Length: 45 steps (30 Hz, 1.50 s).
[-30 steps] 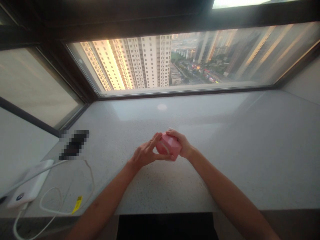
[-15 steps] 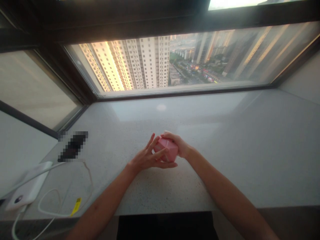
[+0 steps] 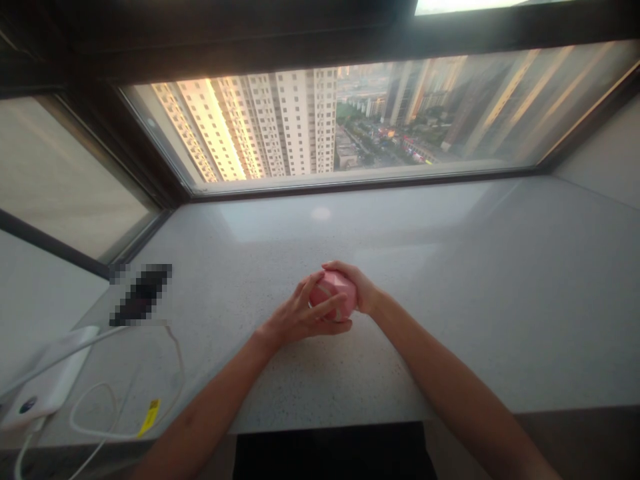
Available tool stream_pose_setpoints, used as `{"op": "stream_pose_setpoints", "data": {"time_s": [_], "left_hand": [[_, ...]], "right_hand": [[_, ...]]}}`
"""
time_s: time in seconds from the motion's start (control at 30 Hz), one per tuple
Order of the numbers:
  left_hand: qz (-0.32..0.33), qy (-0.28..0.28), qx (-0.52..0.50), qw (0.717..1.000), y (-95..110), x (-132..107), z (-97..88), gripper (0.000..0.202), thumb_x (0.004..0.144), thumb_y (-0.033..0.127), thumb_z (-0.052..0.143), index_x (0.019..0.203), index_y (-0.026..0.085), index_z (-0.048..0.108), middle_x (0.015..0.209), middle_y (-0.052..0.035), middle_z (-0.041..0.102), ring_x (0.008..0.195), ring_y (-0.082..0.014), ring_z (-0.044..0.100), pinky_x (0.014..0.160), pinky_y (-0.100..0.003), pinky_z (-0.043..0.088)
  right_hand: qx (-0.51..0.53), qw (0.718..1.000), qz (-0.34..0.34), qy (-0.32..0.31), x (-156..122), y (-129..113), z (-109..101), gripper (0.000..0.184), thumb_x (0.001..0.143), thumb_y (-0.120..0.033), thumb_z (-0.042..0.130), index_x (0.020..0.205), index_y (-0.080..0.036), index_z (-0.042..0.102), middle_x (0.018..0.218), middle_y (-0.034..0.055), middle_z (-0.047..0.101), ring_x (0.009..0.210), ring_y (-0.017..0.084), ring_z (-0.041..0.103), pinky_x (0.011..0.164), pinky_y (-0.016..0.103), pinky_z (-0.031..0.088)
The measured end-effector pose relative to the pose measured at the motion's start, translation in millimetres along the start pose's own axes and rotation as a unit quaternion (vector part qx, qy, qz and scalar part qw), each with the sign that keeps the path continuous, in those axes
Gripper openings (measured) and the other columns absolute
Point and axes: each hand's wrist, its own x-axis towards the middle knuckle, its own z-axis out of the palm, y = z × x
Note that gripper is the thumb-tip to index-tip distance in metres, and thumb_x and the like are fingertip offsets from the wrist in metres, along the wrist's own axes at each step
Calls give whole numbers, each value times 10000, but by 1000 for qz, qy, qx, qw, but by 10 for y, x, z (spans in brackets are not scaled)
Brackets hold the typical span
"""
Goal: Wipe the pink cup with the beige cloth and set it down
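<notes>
Holding a pink block (image 3: 336, 293) between both hands, the person keeps it low over a speckled stone counter (image 3: 465, 333), near the counter's front edge; whether it touches the stone cannot be told. The block is many-sided, with flat faces meeting at softened edges, and its smooth, faintly glossy plastic-like surface catches pale light. A thin, pale curved line shows near its left side.

The left hand (image 3: 299, 315) wraps the block's left and lower faces, its slightly parted fingers (image 3: 320, 307) lying across the pink surface. The right hand (image 3: 354, 283) curves over the top and right side, its fingers pressed closely together. The two hands meet around the block and hide much of it.

Well to the left on the counter lies a dark rectangular object (image 3: 143, 295), too blurred to identify. Nearer the front-left corner sits a flat white box (image 3: 47, 380) with a small dark-blue round mark. A thin white cable (image 3: 175, 360) loops beside it, carrying a small yellow tag (image 3: 149, 418).

Beyond the counter, a wide window (image 3: 325, 127) in a dark frame looks out on tall pale apartment towers (image 3: 280, 127), with low buildings and patches of green far below. A black panel (image 3: 333, 453) fills the space under the counter's front edge.
</notes>
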Motion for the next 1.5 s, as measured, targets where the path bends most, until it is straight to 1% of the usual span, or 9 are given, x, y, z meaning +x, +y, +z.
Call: {"op": "stream_pose_setpoints", "data": {"time_s": [0.17, 0.47, 0.8, 0.93, 1.07, 1.17, 1.3, 1.4, 1.5], "left_hand": [[-23, 10, -40, 999, -8, -10, 34, 866, 810, 398, 941, 1545, 533, 503, 1761, 14, 254, 1633, -496, 249, 1176, -640, 540], [-30, 34, -80, 996, -32, 4, 33, 638, 803, 326, 950, 1351, 501, 676, 1723, 32, 273, 1645, -492, 186, 1183, -687, 535], [-139, 41, -145, 979, 3, 47, 24, 887, 851, 368, 917, 1598, 465, 447, 1737, -82, 239, 1621, -436, 284, 1133, -571, 611], [-101, 35, -145, 984, -48, 34, -28, 793, 840, 226, 909, 1490, 526, 567, 1794, 5, 149, 1665, -475, 153, 1187, -680, 525], [-122, 21, -177, 977, -89, -9, -45, 670, 827, 257, 925, 1398, 493, 667, 1818, 23, 68, 1662, -493, 160, 1211, -752, 453], [-147, 21, -192, 970, -87, -26, -37, 592, 845, 309, 914, 1367, 470, 685, 1813, 10, 81, 1652, -476, 208, 1144, -682, 557], [-167, 28, -210, 963, -75, -16, -45, 485, 895, 352, 866, 1338, 415, 678, 1790, -38, 158, 1631, -445, 275, 945, -466, 690], [-182, 40, -213, 959, -72, -2, -59, 471, 924, 410, 831, 1356, 384, 647, 1757, -86, 221, 1573, -405, 375, 796, -332, 681], [-212, 34, -212, 953, -71, 0, -66, 541, 926, 489, 811, 1408, 352, 608, 1717, -142, 269, 1454, -360, 506, 758, -309, 657]], "right_hand": [[4, 999, -33, 16, 17, 60, 7, 379, 874, -536, 724, 849, -159, 757, 733, 60, 770, 573, 175, 679, 525, 278, 563], [11, 995, -95, 28, 3, 112, 50, 570, 857, -738, 700, 675, -198, 708, 649, 58, 734, 502, 167, 641, 475, 272, 522], [9, 985, -173, 7, 4, 149, 108, 631, 787, -826, 716, 725, -198, 699, 715, 91, 748, 725, 231, 751, 554, 273, 571], [10, 976, -215, 20, 53, 192, 133, 653, 726, -867, 734, 711, -215, 692, 717, 87, 744, 768, 257, 764, 563, 298, 592], [-4, 967, -250, 39, 84, 236, 149, 663, 737, -884, 711, 705, -223, 687, 694, 74, 722, 701, 229, 728, 501, 274, 535], [-13, 961, -273, 51, 83, 262, 164, 665, 750, -891, 700, 733, -227, 702, 679, 65, 704, 650, 210, 692, 465, 265, 492], [-4, 954, -294, 56, 72, 290, 194, 653, 726, -878, 740, 731, -226, 694, 660, 40, 673, 575, 170, 613, 466, 262, 482], [-10, 952, -300, 66, 75, 317, 200, 670, 721, -887, 735, 702, -221, 666, 627, 26, 643, 525, 152, 566, 467, 268, 484], [-31, 945, -312, 92, 97, 354, 176, 697, 747, -904, 697, 711, -209, 672, 637, 28, 650, 515, 141, 553, 468, 255, 457]]}}
